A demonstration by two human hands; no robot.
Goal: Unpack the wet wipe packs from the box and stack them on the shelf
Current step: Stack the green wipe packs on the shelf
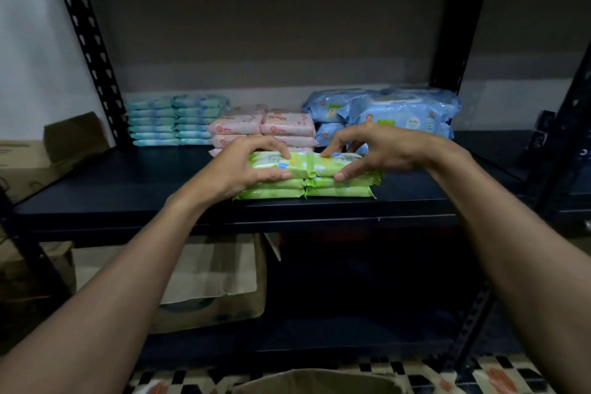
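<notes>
— Box nearest, below both grips. Where are the packs?
— Green packs lie between the grips on the shelf, long axis crosswise; left grip and right grip each pinch a top pack, equally near.

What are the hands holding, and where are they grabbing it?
The left hand pinches the top left green pack and the right hand the top right green pack, each with fingers on top and thumb on the front edge.
</notes>
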